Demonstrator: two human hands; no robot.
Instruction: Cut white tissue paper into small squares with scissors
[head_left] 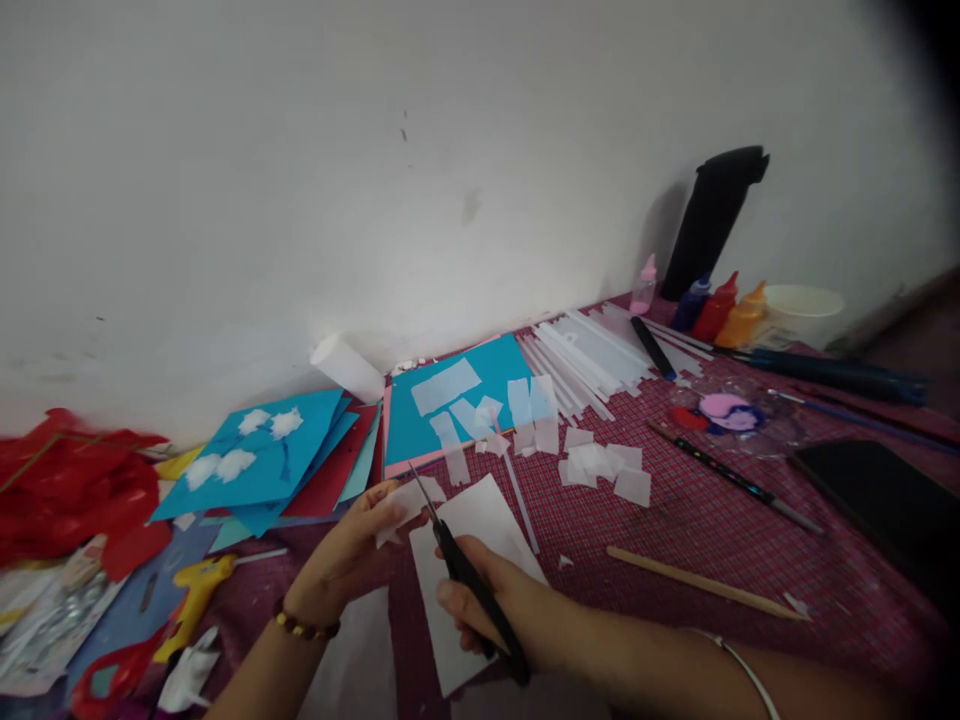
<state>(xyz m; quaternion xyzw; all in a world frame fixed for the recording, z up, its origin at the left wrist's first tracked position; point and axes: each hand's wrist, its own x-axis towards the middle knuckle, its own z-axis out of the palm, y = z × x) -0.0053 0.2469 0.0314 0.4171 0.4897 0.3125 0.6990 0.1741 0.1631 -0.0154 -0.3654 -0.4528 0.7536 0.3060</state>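
Black scissors (471, 578) sit gripped in my right hand (525, 598), blades at the thin white paper (407, 502) my left hand (360, 530) pinches above the worktop (585, 525), seemingly to steady it.

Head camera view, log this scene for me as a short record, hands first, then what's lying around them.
Left hand: grips a thin white paper piece
Right hand: holds black-handled scissors, blades at that piece
Under the hands: white sheet
Beyond the hands: bright blue sheet with white pieces on it
Right side: loose white cutouts, wooden stick, paint bottles
Left side: yellow glue gun, blue card bearing white tufts
Surface: checked cloth
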